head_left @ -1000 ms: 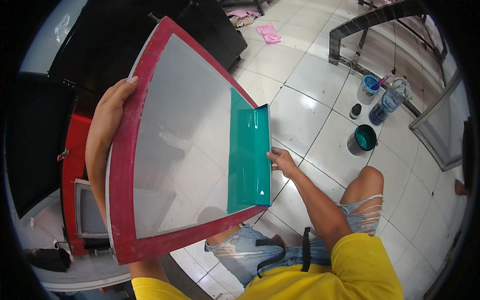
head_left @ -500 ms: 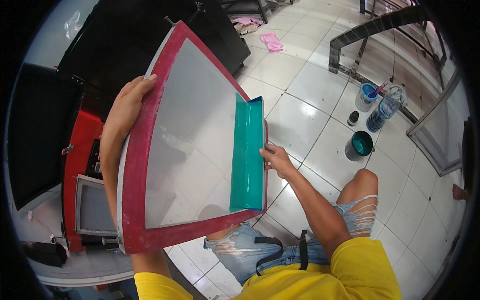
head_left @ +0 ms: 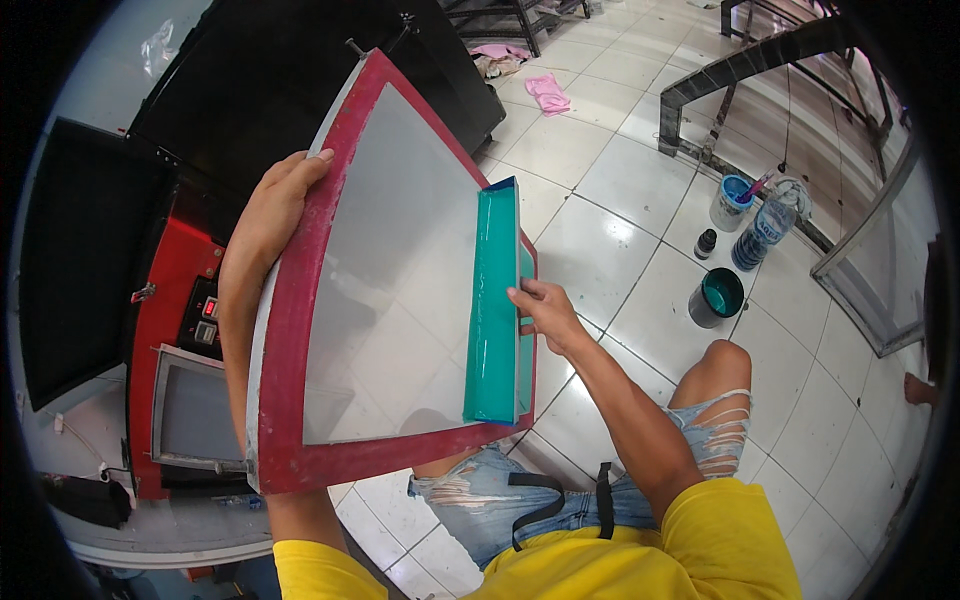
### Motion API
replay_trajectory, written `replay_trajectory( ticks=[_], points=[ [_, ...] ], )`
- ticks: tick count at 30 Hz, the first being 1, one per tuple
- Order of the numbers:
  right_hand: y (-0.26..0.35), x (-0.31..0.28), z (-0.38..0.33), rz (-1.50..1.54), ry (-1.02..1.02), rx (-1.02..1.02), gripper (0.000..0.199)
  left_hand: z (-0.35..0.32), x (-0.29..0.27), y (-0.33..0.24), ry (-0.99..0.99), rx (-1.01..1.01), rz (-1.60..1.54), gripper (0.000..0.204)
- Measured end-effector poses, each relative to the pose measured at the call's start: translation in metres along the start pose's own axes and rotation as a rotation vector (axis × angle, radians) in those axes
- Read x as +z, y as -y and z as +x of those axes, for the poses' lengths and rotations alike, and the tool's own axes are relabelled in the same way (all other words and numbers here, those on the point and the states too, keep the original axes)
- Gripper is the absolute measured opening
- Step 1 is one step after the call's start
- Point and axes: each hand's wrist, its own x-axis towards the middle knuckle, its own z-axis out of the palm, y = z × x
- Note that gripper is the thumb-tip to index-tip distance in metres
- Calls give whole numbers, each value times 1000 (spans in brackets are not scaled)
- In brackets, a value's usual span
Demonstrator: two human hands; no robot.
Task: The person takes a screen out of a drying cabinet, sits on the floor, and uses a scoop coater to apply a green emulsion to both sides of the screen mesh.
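A screen printing frame [head_left: 285,325] with red-taped borders and pale mesh [head_left: 390,270] is held tilted up in front of me. My left hand [head_left: 285,195] grips its left side, fingertips over the red border, the forearm running behind the frame. Near the right side of the mesh, my right hand [head_left: 545,315] pinches the outer edge of a long scoop coater [head_left: 492,300]. Wet green emulsion lines its trough, and its left lip lies along the mesh. A green-coated strip [head_left: 527,345] shows on the mesh to its right, partly behind my fingers.
On the tiled floor at right stand a dark cup of green liquid [head_left: 716,298], a small black bottle [head_left: 706,243], a plastic bottle [head_left: 765,235] and a tub [head_left: 732,203]. A red and black machine [head_left: 185,260] stands at left. Another frame [head_left: 880,260] leans at far right.
The coater has shifted and tilted against the mesh, and a green strip now shows at its right. The screen frame sits slightly further right in view; both hands keep their holds.
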Motion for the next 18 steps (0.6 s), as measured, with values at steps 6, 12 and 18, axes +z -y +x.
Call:
replay_trajectory(
  ticks=[6, 12, 18],
  points=[
    [6, 2, -2, 34, 20, -5, 28, 5, -1, 2, 66, 9, 14, 53],
    [11, 2, -8, 151, 77, 15, 28, 1, 1, -4, 66, 40, 29, 53],
    [-2, -38, -9, 323, 199, 23, 35, -3, 11, -24, 110, 67, 66, 53]
  ],
)
